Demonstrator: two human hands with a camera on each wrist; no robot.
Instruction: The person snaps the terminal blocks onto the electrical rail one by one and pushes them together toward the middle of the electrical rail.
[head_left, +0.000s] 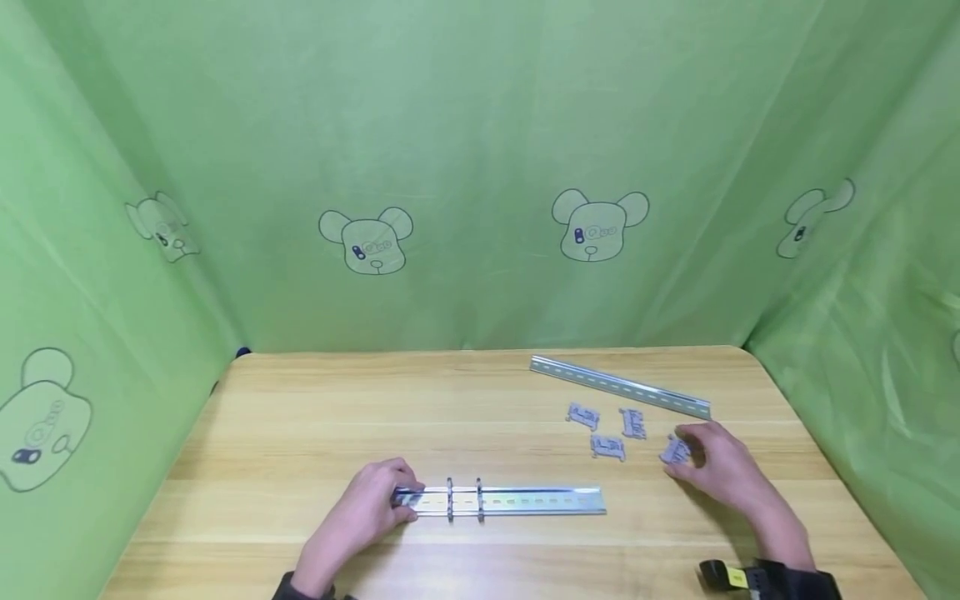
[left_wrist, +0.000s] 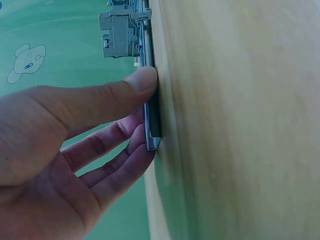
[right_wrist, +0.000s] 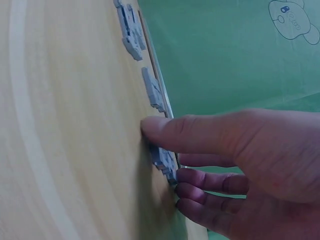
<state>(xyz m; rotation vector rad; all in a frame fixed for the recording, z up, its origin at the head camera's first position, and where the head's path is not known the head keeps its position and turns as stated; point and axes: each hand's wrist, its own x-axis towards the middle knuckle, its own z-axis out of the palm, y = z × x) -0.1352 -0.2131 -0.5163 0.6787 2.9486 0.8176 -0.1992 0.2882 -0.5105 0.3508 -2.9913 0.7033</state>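
A slotted metal DIN rail (head_left: 540, 501) lies near the front of the table, two grey terminal blocks (head_left: 480, 502) standing across it left of its middle. My left hand (head_left: 372, 502) grips the rail's left end, thumb on the near edge and fingers on the far one. In the left wrist view, the thumb presses the rail (left_wrist: 152, 117) close to its end. Over on the right, my right hand (head_left: 723, 468) pinches a loose grey terminal block (head_left: 676, 450) lying on the table. The thumb partly hides that block (right_wrist: 164, 161) in the right wrist view.
Three more loose terminal blocks lie left of my right hand: one upper left (head_left: 582, 415), one lower (head_left: 607, 447), one turned sideways (head_left: 633, 423). A second DIN rail (head_left: 622, 387) rests slantwise behind them. Green curtains (head_left: 465, 300) enclose the wooden table (head_left: 337, 400).
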